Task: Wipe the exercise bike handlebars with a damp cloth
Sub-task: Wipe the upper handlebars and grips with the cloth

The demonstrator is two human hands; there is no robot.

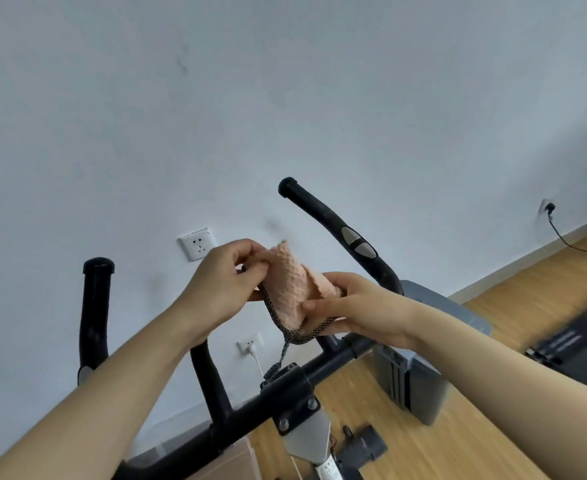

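Above the black handlebars (pixel 285 379), left hand (pixel 215 282) at 9 o'clock and right hand (pixel 357 310) at 3 o'clock pinch the pink cloth (pixel 290 289), fingers closed on its edges, clear of the bars.

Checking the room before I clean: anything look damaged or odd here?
Only the wall: dark scuff marks near its top and beside the cloth. The handlebars look intact.

A pale wall (pixel 285 98) carries a white socket (pixel 197 244), a lower socket (pixel 250 342) with a white plug, and a far socket (pixel 546 206) trailing a black cable. Wooden floor (pixel 544 271) lies below.
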